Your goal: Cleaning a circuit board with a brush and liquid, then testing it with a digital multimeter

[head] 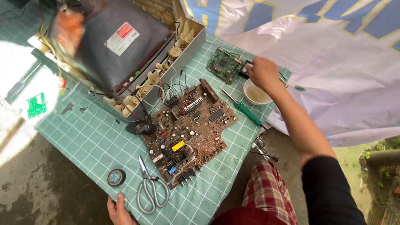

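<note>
My right hand (261,73) reaches to the table's far right corner and grips a thin green-handled brush (292,85) over a small white bowl (257,93) of pale liquid. Just left of that hand lies a small green circuit board (225,64). A large brown circuit board (189,129) with many components lies in the middle of the green checked table (96,141). My left hand (118,210) rests on the table's near edge, fingers curled over it, beside metal scissors (149,187) and a roll of black tape (116,177).
An opened old television (121,46) with its grey tube lies at the back left, wired to the brown board. A green-handled screwdriver (243,108) lies near the bowl. Another small green board (36,105) sits far left. A white and blue tarp (333,62) hangs right.
</note>
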